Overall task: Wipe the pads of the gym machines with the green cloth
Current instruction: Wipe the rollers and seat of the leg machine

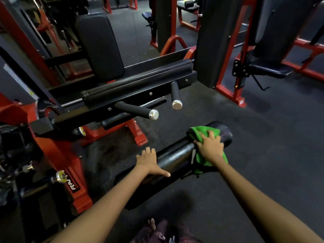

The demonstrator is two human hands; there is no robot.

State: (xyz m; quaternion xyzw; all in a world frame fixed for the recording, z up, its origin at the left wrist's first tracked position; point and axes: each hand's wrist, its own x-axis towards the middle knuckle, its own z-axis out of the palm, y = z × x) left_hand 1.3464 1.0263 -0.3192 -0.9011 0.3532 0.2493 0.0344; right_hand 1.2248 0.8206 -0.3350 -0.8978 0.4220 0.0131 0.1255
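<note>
A long black roller pad (177,155) runs from lower left to upper right across the middle of the view. The green cloth (204,133) is draped over the pad near its far end. My right hand (209,145) presses flat on the cloth, fingers spread over it. My left hand (149,161) rests open on the bare pad closer to me, thumb stretched along its top. A black rectangular back pad (100,48) stands upright at the upper left.
A red and black machine frame (70,172) fills the left side. Two black handles with chrome caps (153,114) jut out above the roller. More red-framed machines and a seat (268,69) stand at the back right. Dark rubber floor (263,155) lies to the right.
</note>
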